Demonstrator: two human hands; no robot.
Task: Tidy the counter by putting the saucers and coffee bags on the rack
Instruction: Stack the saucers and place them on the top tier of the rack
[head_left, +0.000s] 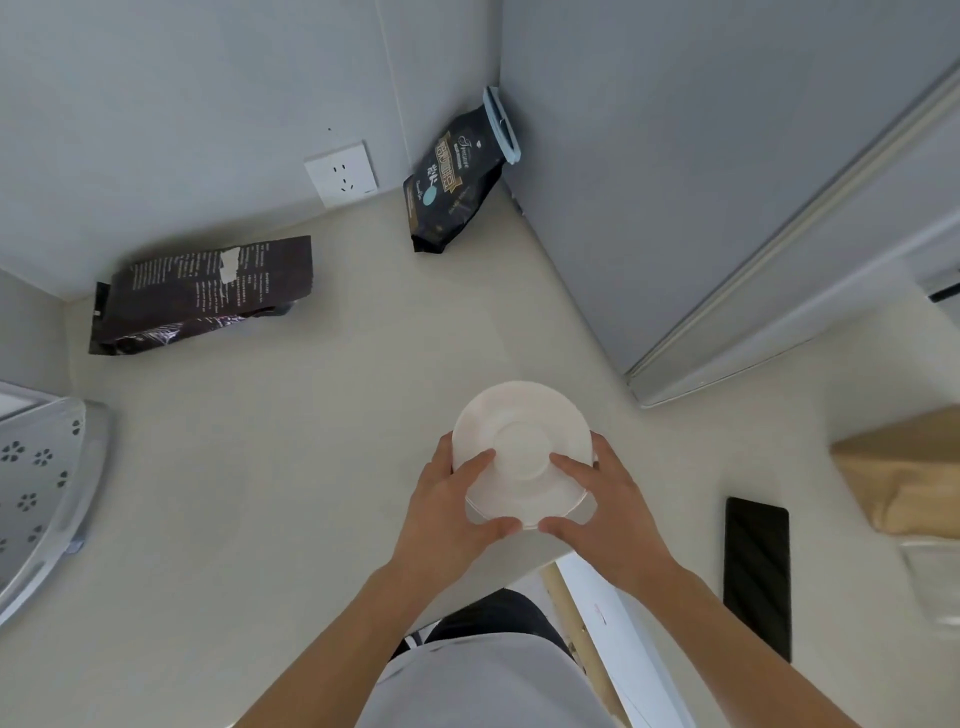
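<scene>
A stack of white saucers (519, 415) is held above the counter's front edge, upside down so the foot ring faces me. My left hand (452, 509) grips its left rim and my right hand (602, 509) grips its right rim, thumbs on top. One dark coffee bag (202, 293) lies flat at the back left by the wall. A second black coffee bag (452, 182), closed with a pale blue clip, stands in the back corner. The grey perforated rack (41, 483) shows at the left edge.
The pale counter (311, 441) runs to a wall with a white socket (340, 174). A grey fridge (727, 208) stands at the right. A black phone (757, 577) and a brown paper bag (904, 478) lie on the counter at the right.
</scene>
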